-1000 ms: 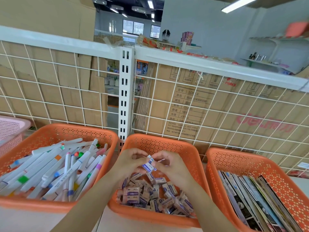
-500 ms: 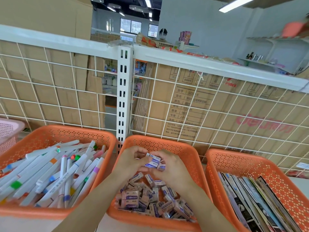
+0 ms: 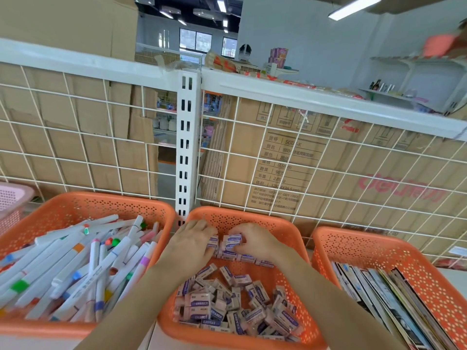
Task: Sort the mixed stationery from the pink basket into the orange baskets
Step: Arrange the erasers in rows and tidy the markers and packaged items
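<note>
Three orange baskets are set side by side in front of a white wire grid panel [image 3: 328, 173], with a pink basket [image 3: 12, 198] seen only partly at the far left edge; its contents are hidden. The left orange basket [image 3: 75, 205] is filled with a loose pile of white markers [image 3: 83, 269] with coloured caps. The right orange basket [image 3: 366, 248] is packed with booklets [image 3: 394, 299] standing on edge.

Both hands are held low at the far end of the middle orange basket [image 3: 285, 233]. A short row of erasers [image 3: 249, 258] is lined up there, and a heap of loose erasers [image 3: 227, 306] is spread over the near half.

The left hand [image 3: 192, 245] is laid palm down at the row's left end, its fingers bent over the erasers; whether these are gripped or only pressed cannot be told. One wrapped eraser [image 3: 233, 240] at the top of the row is pinched narrowly between the thumb and curled fingers of the right hand [image 3: 255, 239].

Cardboard boxes [image 3: 278, 160] are stacked behind the grid, which is joined at a white slotted upright [image 3: 185, 147].
</note>
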### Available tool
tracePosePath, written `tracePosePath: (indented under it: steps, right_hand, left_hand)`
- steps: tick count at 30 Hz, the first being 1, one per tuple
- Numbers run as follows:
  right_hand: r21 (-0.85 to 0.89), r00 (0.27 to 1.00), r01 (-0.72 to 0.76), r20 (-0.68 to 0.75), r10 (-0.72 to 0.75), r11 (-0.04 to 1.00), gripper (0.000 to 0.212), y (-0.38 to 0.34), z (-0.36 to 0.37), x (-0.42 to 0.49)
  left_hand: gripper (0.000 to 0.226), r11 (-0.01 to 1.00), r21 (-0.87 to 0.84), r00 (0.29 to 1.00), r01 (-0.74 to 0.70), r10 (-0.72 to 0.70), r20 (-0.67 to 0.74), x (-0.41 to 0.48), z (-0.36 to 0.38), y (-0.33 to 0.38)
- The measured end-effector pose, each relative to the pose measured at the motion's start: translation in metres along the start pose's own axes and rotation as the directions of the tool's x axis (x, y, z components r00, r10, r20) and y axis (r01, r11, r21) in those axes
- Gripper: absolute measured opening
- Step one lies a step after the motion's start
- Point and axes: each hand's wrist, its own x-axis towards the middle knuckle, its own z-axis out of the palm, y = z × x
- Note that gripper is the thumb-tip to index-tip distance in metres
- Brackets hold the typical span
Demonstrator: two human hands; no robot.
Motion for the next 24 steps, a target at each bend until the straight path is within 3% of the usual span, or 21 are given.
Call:
tracePosePath:
  steps: [5, 11, 14, 18, 24]
  right_hand:
    - [-0.102, 0.999, 0.040, -0.001, -0.040, 0.994, 0.034, -0.001, 0.016, 0.008]
    - [-0.087, 0.994, 0.065, -0.083, -0.072, 0.994, 0.052, -0.004, 0.008, -0.002]
    - [-0.028, 0.987, 0.068, -0.145, -0.072, 0.997, 0.041, -0.004, -0.010, -0.016]
    - [0.068, 0.996, 0.060, 0.061, -0.065, 0.996, 0.025, 0.003, -0.015, -0.037]
    - [0.041, 0.968, 0.068, 0.241, -0.076, 0.997, 0.039, 0.003, 0.010, -0.042]
  left_hand:
    - [0.038, 1.000, 0.006, 1.000, -0.010, 0.010, 0.007, 0.000, 0.003, -0.002]
    - [0.038, 1.000, 0.017, 1.000, -0.017, 0.016, 0.015, -0.001, 0.003, -0.002]
    - [0.034, 0.997, -0.069, 0.999, -0.036, 0.038, 0.025, -0.001, -0.001, -0.002]
    - [0.032, 0.986, -0.162, 0.991, -0.036, 0.057, 0.122, 0.002, -0.004, 0.003]
    - [0.034, 0.987, -0.161, 0.953, -0.023, 0.071, 0.294, 0.012, 0.002, 0.010]
